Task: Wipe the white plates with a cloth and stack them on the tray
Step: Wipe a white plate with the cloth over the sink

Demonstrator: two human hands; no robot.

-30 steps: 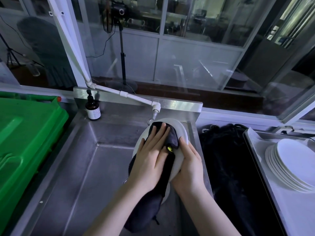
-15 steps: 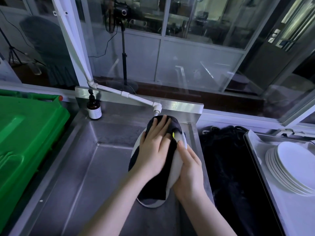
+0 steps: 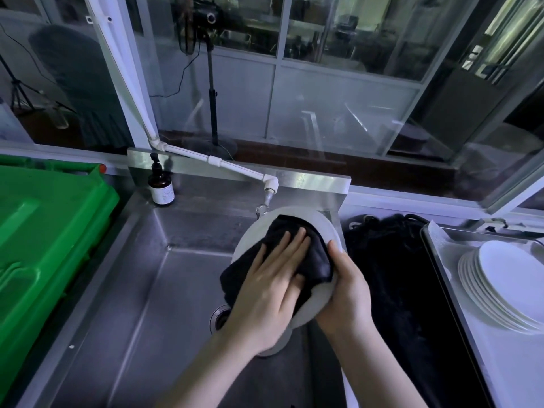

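Your right hand (image 3: 347,293) clasps the right edge of a white plate (image 3: 325,231), curled round the rim and holding it tilted above the sink (image 3: 141,290), likely so any drips fall into the basin. Your left hand (image 3: 270,287) lies flat with fingers straight, pressing a black cloth (image 3: 315,260) against the plate's face. It grasps nothing: the palm's pressure does the wiping while the other hand braces. The plate sits just below the tap (image 3: 270,188). Well to the right, a stack of plates (image 3: 506,284) rests on the tray (image 3: 434,254), seemingly placed to receive this one next. A brown bottle (image 3: 160,187) stands at the sink's back corner.
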